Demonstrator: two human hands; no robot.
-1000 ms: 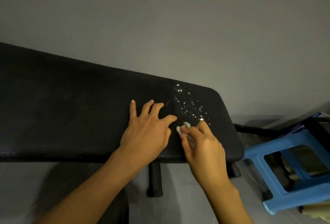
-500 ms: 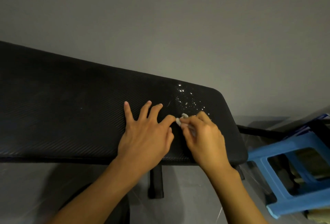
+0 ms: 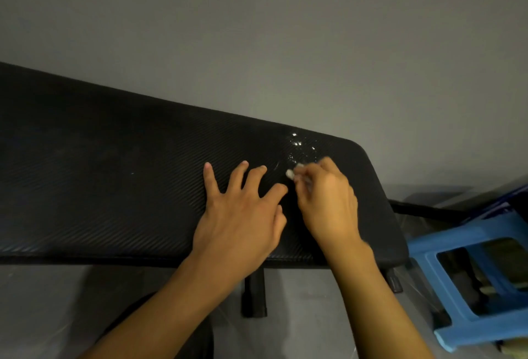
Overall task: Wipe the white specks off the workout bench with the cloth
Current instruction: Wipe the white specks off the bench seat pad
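Pinching a small white cloth [image 3: 291,173], the curled right hand [image 3: 328,204] holds it on the black surface [image 3: 114,187], at the near edge of the specks [image 3: 297,144] scattered toward the far right corner. The left hand [image 3: 243,221] lies flat and splayed just beside it, holding nothing. A blue stool [image 3: 463,233] stands past the right end.

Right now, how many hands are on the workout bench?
2. The left hand lies flat, fingers spread, on the workout bench; the right hand, beside it, pinches a white cloth at the edge of the white specks near the bench's right end.
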